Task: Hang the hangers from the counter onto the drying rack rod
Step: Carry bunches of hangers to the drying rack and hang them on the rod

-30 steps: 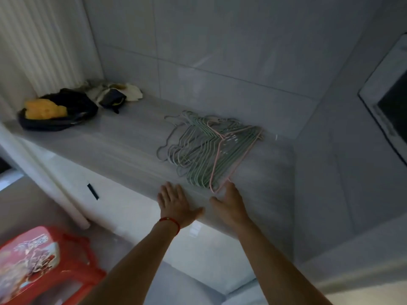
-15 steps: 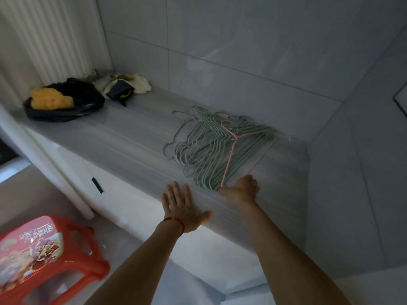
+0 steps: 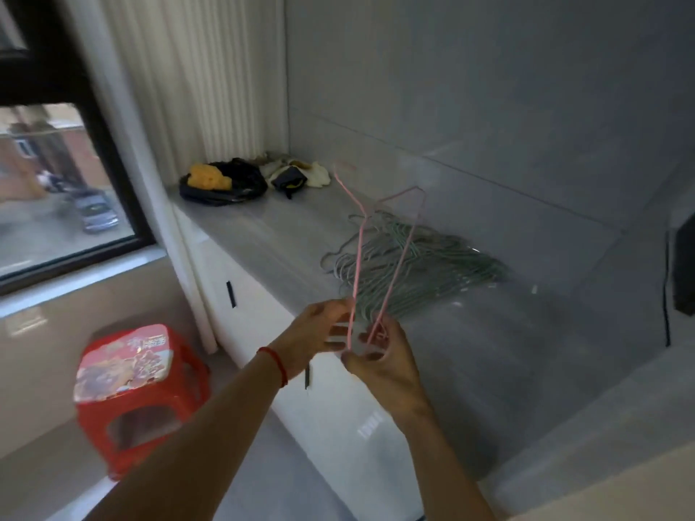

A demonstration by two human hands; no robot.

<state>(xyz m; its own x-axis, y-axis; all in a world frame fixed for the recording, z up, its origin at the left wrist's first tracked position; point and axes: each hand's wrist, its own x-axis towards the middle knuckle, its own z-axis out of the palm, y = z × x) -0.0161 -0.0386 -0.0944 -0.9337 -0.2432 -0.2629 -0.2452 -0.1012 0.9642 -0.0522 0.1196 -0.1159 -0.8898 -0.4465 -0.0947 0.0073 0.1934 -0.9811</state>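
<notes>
Hangers: one pink hanger (image 3: 380, 257) is up in my hands, above the front edge of the table (image 3: 507, 332); the green pile (image 3: 421, 257) lies flat on the table behind it, toward 12 o'clock from my hands.
Right grip: my right hand (image 3: 380, 364) is curled round the lower corner of the pink hanger, fingers wrapped on the wire.
Left grip: my left hand (image 3: 319, 332) pinches the same hanger's wire just beside the right, at 9 o'clock of it; blur hides the exact fingertip contact.
Hanger pose: tilted, hook end pointing up and away toward 11 o'clock, clear of the pile as far as I can tell.
Step in hand: turning the hanger so I can carry it by one hand. I judge it best to slide one hand up toward the hook neck, so the hook leads when it meets the rod.
Rod: not in view; I cannot say which way it lies.
Edges: the table's front edge runs just under my hands; the tiled wall closes off 1 to 3 o'clock.
Open room: floor space toward 7 o'clock, but the red stool (image 3: 139, 392) stands there, near my left forearm.
Other clutter: a black bag with something yellow (image 3: 222, 182) sits at the far end of the table, well apart.
</notes>
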